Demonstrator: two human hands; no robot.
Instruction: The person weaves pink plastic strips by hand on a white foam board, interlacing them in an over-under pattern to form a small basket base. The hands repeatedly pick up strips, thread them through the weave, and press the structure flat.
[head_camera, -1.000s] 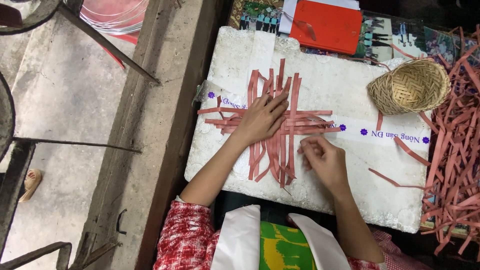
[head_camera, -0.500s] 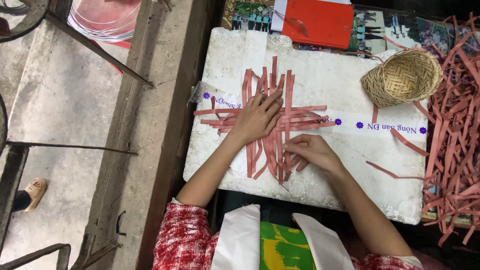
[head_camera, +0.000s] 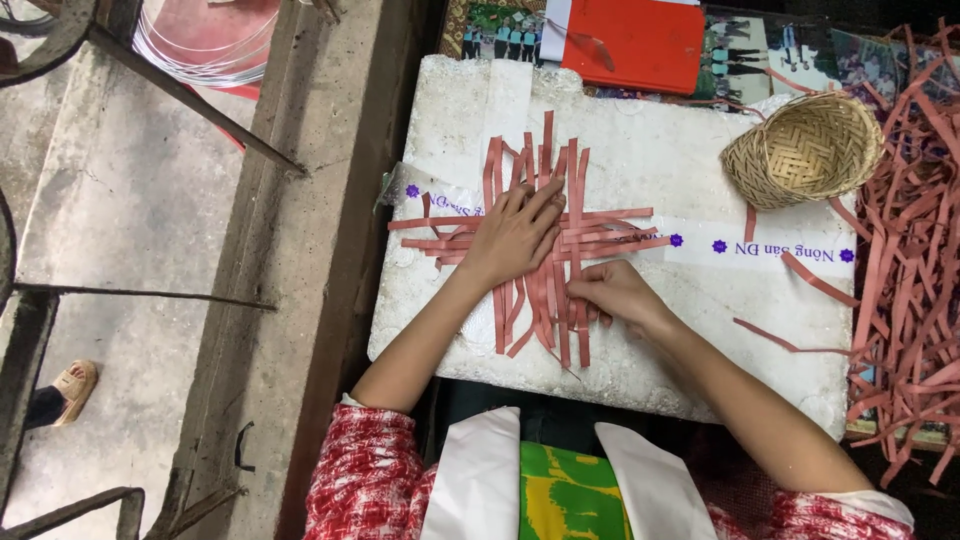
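Note:
A crossed mat of reddish-brown flat strips lies on a white foam board. My left hand presses flat on the middle of the mat, fingers spread. My right hand sits just below and right of it, fingertips pinching the lower part of the upright strips near the woven centre. Several strips run up and down, others across.
A small woven basket lies on the board's far right corner. A heap of loose reddish strips fills the right side. A red flat box lies beyond the board. A concrete ledge and another person's sandalled foot are at left.
My right hand has slid left from the bare foam onto the lower strips of the mat. My left hand stays pressed on the mat's centre.

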